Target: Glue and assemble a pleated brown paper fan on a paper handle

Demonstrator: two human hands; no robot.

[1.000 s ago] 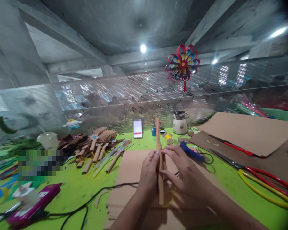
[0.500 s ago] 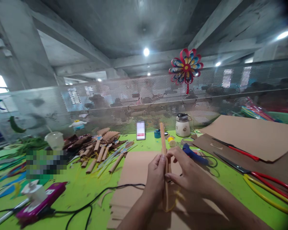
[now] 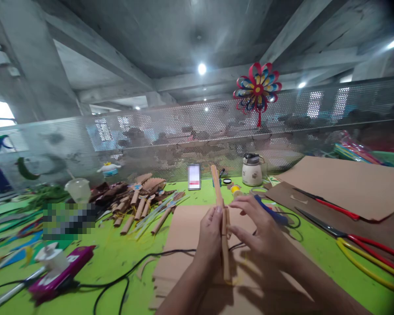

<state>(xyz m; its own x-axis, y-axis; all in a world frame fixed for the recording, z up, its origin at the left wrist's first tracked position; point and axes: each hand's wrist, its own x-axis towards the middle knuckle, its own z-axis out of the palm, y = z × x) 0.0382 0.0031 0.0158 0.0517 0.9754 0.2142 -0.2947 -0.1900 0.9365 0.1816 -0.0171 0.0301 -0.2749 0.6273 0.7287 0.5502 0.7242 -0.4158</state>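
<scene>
My left hand (image 3: 210, 236) is closed round a long, thin roll of brown paper (image 3: 218, 189) that stands nearly upright over a stack of brown card sheets (image 3: 184, 245). My right hand (image 3: 261, 229) touches the roll's right side at mid-height, thumb and fingertips pinching at it. A loop of thin yellow string (image 3: 241, 269) hangs near the roll's lower end. Whatever the right fingertips pinch is too small to name.
A pile of rolled paper sticks (image 3: 138, 205) lies at the left. A blue glue gun (image 3: 271, 211), yellow tape (image 3: 235, 189), a phone (image 3: 194, 176) and a white jar (image 3: 251, 171) sit behind. Red and yellow scissors (image 3: 357, 245) rest on card at right. A black cable (image 3: 128, 273) crosses the green table (image 3: 118, 258). A mesh fence (image 3: 170, 135) stands behind.
The view has shifted slightly. The roll has tilted a little to the left at its top, and my right fingers have spread more along its side.
</scene>
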